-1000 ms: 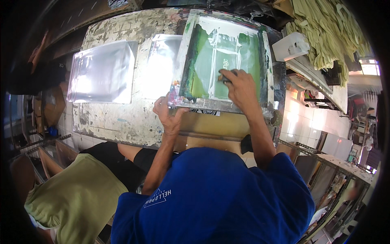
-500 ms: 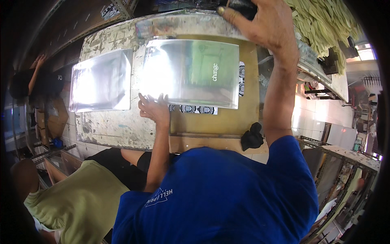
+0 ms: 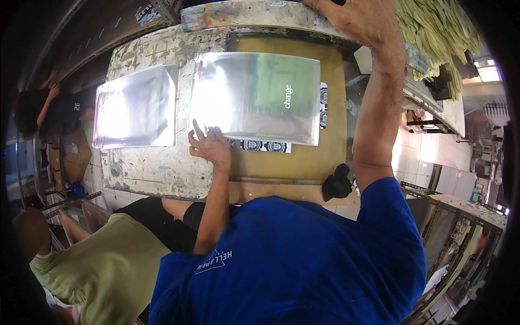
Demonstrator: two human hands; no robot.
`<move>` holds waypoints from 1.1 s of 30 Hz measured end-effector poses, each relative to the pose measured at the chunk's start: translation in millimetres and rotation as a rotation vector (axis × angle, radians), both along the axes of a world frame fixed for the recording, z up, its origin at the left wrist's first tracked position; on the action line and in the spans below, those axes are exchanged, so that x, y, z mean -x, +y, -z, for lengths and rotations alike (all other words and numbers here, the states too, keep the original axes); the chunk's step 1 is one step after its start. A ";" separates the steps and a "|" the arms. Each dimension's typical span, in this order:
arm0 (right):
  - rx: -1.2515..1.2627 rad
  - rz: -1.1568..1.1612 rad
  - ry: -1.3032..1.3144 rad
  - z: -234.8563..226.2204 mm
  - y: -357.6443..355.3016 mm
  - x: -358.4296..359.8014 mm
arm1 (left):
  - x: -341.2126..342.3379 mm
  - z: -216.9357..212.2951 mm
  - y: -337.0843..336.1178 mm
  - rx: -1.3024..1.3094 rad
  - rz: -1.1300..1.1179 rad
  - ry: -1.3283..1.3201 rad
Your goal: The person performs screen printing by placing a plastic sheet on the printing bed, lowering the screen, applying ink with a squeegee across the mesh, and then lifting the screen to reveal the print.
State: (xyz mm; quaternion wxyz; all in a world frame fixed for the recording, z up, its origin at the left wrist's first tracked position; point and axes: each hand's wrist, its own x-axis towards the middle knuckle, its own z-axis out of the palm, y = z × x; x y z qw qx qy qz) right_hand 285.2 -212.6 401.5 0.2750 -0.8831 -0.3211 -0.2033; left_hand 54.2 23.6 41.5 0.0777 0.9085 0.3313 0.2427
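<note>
Left hand (image 3: 210, 145) spread on clear bag (image 3: 254, 97); right hand (image 3: 362, 21), partly cropped, apparently grips something unseen.

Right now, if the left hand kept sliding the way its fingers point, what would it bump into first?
The left hand points up across the table, fingertips at the near edge of the shiny clear plastic bag. It would probably meet that bag first, sliding onto it. Whether the fingers already touch it is hard to tell.

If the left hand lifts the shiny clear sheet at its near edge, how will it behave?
The clear sheet looks thin and glossy, so it would probably flop and slide easily. It lies flat on the tan board, likely very light. The left hand rests fingertips at its near edge.
</note>
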 end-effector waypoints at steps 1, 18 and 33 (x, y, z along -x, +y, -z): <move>0.014 0.007 0.004 -0.1 0.1 -0.3 | -2.4 -6.0 -2.9 0.016 0.006 -0.003; 0.030 0.013 -0.049 4.8 -2.3 -6.8 | -39.9 -99.6 121.4 0.402 0.126 -0.549; -0.018 -0.007 -0.026 8.7 -2.6 -9.8 | 65.9 -64.9 321.8 0.242 -0.224 -0.675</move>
